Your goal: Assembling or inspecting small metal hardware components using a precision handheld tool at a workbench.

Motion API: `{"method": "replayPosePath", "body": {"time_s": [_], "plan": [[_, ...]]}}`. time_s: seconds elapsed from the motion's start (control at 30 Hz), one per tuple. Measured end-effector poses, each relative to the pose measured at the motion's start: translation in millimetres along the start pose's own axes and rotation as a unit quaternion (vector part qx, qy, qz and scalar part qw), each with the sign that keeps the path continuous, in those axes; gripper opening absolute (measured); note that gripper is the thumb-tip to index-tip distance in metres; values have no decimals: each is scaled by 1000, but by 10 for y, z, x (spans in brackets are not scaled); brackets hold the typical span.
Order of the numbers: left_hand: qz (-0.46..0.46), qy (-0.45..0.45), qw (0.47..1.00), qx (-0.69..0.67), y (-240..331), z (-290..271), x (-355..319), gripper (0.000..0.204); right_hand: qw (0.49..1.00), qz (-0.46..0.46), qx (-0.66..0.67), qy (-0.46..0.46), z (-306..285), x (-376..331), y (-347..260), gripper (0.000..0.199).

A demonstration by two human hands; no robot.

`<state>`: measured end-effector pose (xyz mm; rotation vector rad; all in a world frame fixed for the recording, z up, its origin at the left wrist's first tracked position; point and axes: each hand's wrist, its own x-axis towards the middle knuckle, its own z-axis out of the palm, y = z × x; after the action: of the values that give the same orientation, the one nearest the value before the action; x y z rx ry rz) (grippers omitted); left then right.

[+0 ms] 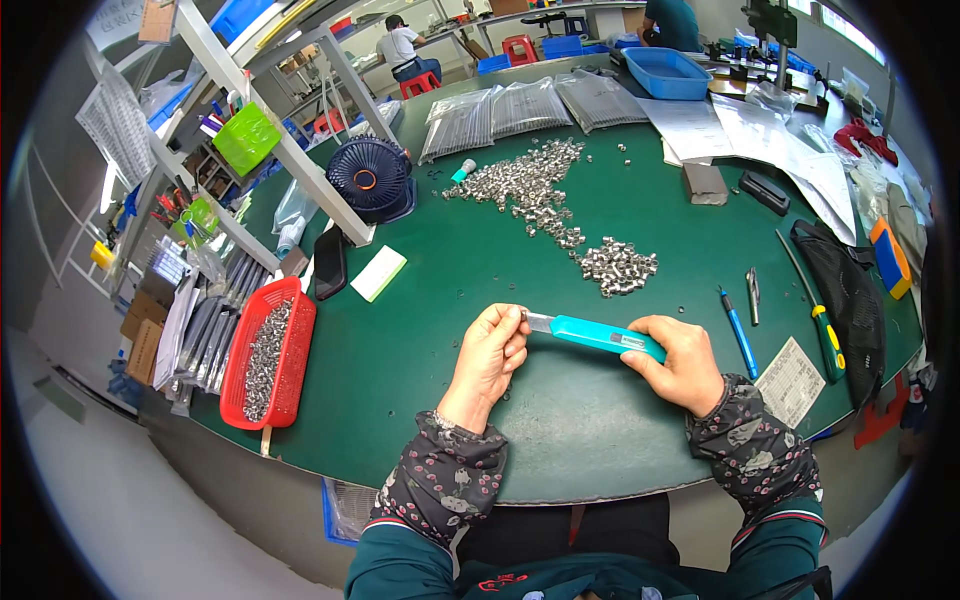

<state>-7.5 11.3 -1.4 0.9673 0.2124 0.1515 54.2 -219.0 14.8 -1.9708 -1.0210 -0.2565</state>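
In my right hand [682,362] is a turquoise utility knife [592,334], its blade slid out and pointing left. My left hand [487,352] is closed in a pinch on a small metal ring [524,314], mostly covered by the fingertips. The blade's tip meets the ring there, above the near part of the green table [430,290]. Beyond my hands lies a small heap of short metal rings [618,268]. A larger spread of the same rings [525,185] trails off behind it. At the left edge, a red plastic basket [300,350] holds many more.
A blue fan [370,178], a phone [330,262] and a white card [379,273] stand left. Bagged metal tubes [530,108] and a blue tray [667,73] lie far back. Right are a blue pen [738,333], a screwdriver [828,343] and a black pouch [840,300].
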Motion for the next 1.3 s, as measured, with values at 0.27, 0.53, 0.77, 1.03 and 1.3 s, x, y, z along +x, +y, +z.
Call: {"method": "replayPosePath", "body": {"time_s": [0.27, 0.53, 0.77, 1.03, 1.3], "plan": [[-16, -14, 998, -52, 38, 34, 11, 11, 999, 25, 6, 24, -7, 8, 17, 24], [-14, -2, 1000, -3, 15, -8, 18, 17, 999, 47, 13, 12, -8, 7, 17, 25], [-37, -21, 996, -74, 39, -33, 21, 11, 998, 55, 20, -4, -12, 9, 13, 25], [-31, -6, 997, -76, 32, -25, 15, 15, 997, 68, 33, -27, -16, 6, 7, 26], [-19, -2, 999, -31, 14, 26, 4, 21, 997, 48, 40, -48, -6, -3, 27, 25]]}}
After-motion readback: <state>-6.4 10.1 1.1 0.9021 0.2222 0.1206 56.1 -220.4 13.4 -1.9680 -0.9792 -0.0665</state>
